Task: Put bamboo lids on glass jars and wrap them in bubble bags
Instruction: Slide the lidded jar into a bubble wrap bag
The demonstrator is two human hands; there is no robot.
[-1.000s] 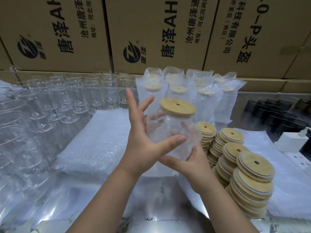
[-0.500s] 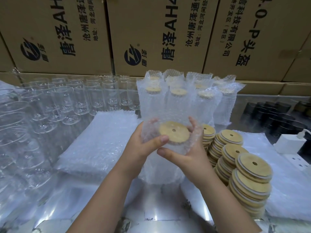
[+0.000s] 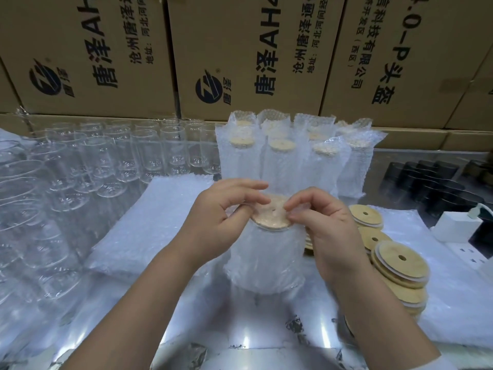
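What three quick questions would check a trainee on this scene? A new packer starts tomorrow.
1. True or false: the jar under the hands is already inside a bag.
2. The loose lids are stacked: A) left of that jar B) right of it C) behind it.
3. What do the left hand and right hand pinch?
Key: 1 true; 2 B; 3 the bag's top, over the jar's lid.

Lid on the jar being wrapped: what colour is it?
The lid is light tan bamboo with a small centre hole, under the clear bubble bag. Head view.
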